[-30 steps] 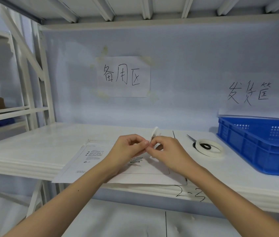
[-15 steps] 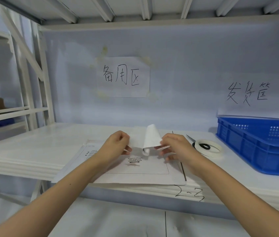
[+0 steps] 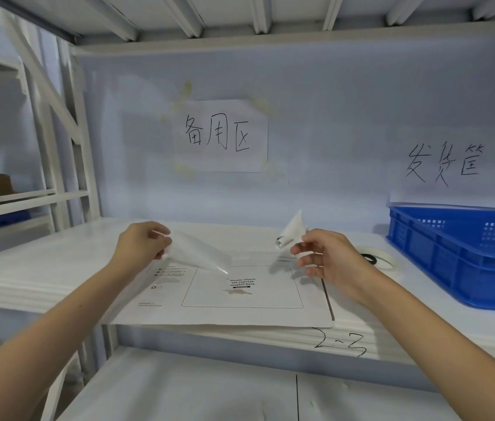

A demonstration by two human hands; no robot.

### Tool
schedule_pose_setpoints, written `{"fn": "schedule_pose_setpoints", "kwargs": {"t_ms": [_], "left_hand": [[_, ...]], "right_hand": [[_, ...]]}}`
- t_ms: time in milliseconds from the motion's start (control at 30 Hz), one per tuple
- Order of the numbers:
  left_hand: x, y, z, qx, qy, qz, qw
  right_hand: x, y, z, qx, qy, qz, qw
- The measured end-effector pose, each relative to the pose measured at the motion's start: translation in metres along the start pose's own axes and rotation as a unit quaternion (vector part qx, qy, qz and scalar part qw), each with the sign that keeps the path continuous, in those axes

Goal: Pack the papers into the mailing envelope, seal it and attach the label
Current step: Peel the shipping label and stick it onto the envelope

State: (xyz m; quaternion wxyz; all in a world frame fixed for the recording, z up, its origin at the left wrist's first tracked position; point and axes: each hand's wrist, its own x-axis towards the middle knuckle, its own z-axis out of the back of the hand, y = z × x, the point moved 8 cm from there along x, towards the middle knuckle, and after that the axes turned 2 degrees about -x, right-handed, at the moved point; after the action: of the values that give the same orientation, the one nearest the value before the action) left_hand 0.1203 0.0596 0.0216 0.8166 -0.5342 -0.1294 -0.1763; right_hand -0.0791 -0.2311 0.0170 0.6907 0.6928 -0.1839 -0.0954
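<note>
1. One white mailing envelope (image 3: pixel 240 311) lies flat on the shelf (image 3: pixel 43 268), its near edge over the shelf's front lip; it bears one printed outlined box with the words "Please attach sto express waybill here".
2. Two hands hover just above the envelope's far edge. The left hand (image 3: pixel 141 244), at 10 o'clock from the printed box, pinches one thin translucent sheet (image 3: pixel 200 256) between thumb and fingers; its lower corner hangs just over the box.
3. The right hand (image 3: pixel 328 259), at 2 o'clock, pinches one curled white sheet (image 3: pixel 291 230) with thumb and forefinger, other fingers loosely spread.
4. One tape roll (image 3: pixel 383 259) lies just beyond the right wrist.
5. One blue crate (image 3: pixel 458 256) stands at 3 o'clock.
6. Two handwritten paper signs (image 3: pixel 222 135) hang on the back wall.
</note>
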Motion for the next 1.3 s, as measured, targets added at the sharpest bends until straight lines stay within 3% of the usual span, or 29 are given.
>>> {"fn": "schedule_pose_setpoints", "kwargs": {"t_ms": [133, 200, 300, 367, 400, 633, 867, 1000, 1133, 1300], "left_hand": [[-0.009, -0.041, 0.001, 0.09, -0.068, -0.117, 0.987], [-0.025, -0.069, -0.008, 0.037, -0.052, -0.159, 0.985], [-0.06, -0.108, -0.043, -0.067, 0.114, -0.199, 0.971], [-0.083, -0.12, -0.07, -0.039, 0.238, -0.219, 0.945], [-0.089, -0.122, -0.079, -0.024, 0.264, -0.226, 0.937], [-0.084, -0.113, -0.092, -0.089, 0.223, -0.171, 0.956], [-0.084, -0.106, -0.097, -0.156, 0.216, -0.112, 0.957], [-0.086, -0.103, -0.099, -0.197, 0.237, -0.098, 0.946], [-0.09, -0.101, -0.1, -0.152, 0.231, -0.12, 0.954], [-0.094, -0.11, -0.098, -0.113, 0.19, -0.18, 0.958]], "right_hand": [[-0.004, 0.008, -0.021, -0.077, 0.031, 0.03, 0.996], [-0.005, 0.009, -0.03, -0.1, 0.033, 0.036, 0.994], [-0.006, 0.011, -0.043, -0.143, 0.041, 0.053, 0.987], [-0.007, 0.012, -0.05, -0.177, 0.047, 0.067, 0.981], [-0.007, 0.013, -0.052, -0.193, 0.049, 0.074, 0.977], [-0.01, 0.017, -0.057, -0.328, 0.028, 0.174, 0.928], [-0.014, 0.014, -0.065, -0.352, 0.046, 0.228, 0.907], [-0.013, 0.011, -0.059, -0.321, 0.026, 0.186, 0.928], [-0.011, 0.006, -0.052, -0.262, -0.024, 0.1, 0.959], [-0.007, -0.003, -0.058, -0.192, 0.027, -0.017, 0.981]]}}
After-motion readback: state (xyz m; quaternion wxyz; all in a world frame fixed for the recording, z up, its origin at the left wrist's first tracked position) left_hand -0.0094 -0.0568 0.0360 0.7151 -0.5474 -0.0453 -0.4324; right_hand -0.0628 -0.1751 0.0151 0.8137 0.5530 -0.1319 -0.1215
